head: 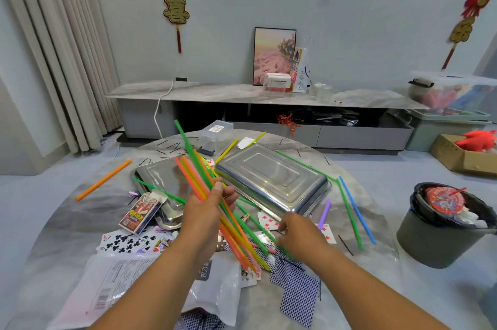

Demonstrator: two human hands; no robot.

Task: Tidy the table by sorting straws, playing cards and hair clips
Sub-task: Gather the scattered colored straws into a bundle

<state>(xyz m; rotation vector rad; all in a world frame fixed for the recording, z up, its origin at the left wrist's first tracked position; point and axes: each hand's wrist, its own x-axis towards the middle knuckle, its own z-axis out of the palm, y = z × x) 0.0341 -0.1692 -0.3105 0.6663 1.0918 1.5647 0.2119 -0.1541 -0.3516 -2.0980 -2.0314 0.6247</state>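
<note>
We see our left hand [208,207] gripping a bundle of straws [204,179] above two upturned steel trays [271,176] on the tabletop [376,211]; our right hand [295,230], fingers curled, reaches among scattered playing cards [269,221].

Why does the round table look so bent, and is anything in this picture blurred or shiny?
Head view: the wide-angle lens bows the grey marbled round table and the walls. The right hand and the red hanging wall ornament at the right edge are motion-blurred. Soft glare lies on the upturned steel tray. The bundle of coloured plastic straws in the left hand stays fairly sharp.
</note>
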